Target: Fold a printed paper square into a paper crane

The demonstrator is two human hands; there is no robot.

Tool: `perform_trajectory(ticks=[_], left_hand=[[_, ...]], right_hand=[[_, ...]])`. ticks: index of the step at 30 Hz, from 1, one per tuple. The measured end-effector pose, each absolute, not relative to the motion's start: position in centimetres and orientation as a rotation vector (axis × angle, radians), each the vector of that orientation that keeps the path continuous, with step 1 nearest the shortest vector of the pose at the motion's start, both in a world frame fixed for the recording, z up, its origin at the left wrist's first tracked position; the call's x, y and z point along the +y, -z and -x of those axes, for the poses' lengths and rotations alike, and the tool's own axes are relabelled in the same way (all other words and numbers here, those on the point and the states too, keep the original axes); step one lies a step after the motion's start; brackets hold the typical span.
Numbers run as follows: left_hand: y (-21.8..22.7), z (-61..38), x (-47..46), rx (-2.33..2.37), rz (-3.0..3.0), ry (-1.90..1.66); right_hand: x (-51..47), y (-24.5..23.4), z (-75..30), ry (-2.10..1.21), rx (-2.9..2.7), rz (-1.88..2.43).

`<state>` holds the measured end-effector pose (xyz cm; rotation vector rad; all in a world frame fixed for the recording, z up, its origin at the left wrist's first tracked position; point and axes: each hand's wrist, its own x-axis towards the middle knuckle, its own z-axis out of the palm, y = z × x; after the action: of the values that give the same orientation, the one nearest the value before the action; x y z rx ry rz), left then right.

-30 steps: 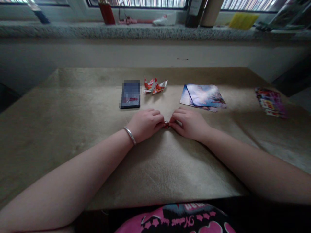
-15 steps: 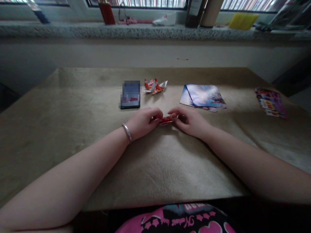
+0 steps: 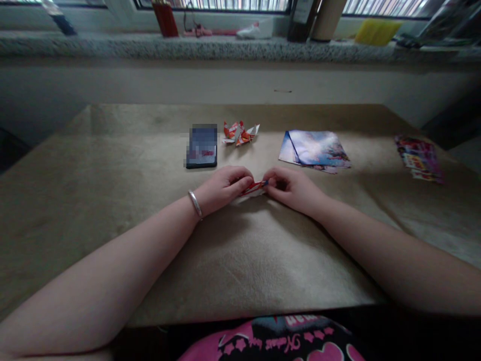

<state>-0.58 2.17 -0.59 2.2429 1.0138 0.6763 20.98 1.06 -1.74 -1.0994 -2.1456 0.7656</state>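
Note:
Between my hands, low over the table, is a small folded piece of red and white printed paper (image 3: 255, 189). My left hand (image 3: 228, 186), with a silver bangle at the wrist, has its thumb and fingers closed on the paper's left end. On the right end, my right hand (image 3: 288, 184) pinches it, with a bit of blue showing at the fingertips. Fingers hide both ends of the paper. Just beyond lies a pointed folded shape of orange, red and white paper (image 3: 240, 133).
A phone (image 3: 203, 146), partly pixelated, lies beyond my left hand. Glossy picture sheets (image 3: 315, 148) are stacked beyond my right hand, and colourful printed sheets (image 3: 419, 158) lie far right. Bottles and a yellow object (image 3: 378, 32) stand on the stone windowsill (image 3: 225, 48).
The paper has turned slightly and shows more of its white side. My left thumb has moved onto it, and my right fingers have drawn together at its right end.

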Motion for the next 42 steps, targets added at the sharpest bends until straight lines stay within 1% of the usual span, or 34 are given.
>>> perform_trajectory(ticks=[5, 11, 22, 29, 37, 42], left_hand=[[0.9, 0.5, 2.0, 0.898, -2.436, -0.774], [1.3, 0.2, 1.9, 0.837, -2.663, -0.759], [1.0, 0.3, 1.7, 0.869, -2.717, -0.688], [1.0, 0.2, 1.6, 0.858, -2.78, -0.67], [0.6, 0.2, 1.4, 0.793, -2.933, -0.529], [0.5, 0.4, 1.4, 0.782, -2.949, -0.504]], right_hand=[[1.2, 1.5, -20.9, -0.631, -2.237, 1.101], [1.4, 1.5, -21.1, -0.502, -2.285, 1.063], [1.0, 0.8, -21.5, -0.263, -2.425, 1.031], [1.1, 0.4, -22.0, 0.101, -2.625, 0.874], [1.0, 0.1, -22.5, 0.088, -2.759, 0.727], [1.0, 0.2, -22.6, -0.023, -2.721, 0.747]])
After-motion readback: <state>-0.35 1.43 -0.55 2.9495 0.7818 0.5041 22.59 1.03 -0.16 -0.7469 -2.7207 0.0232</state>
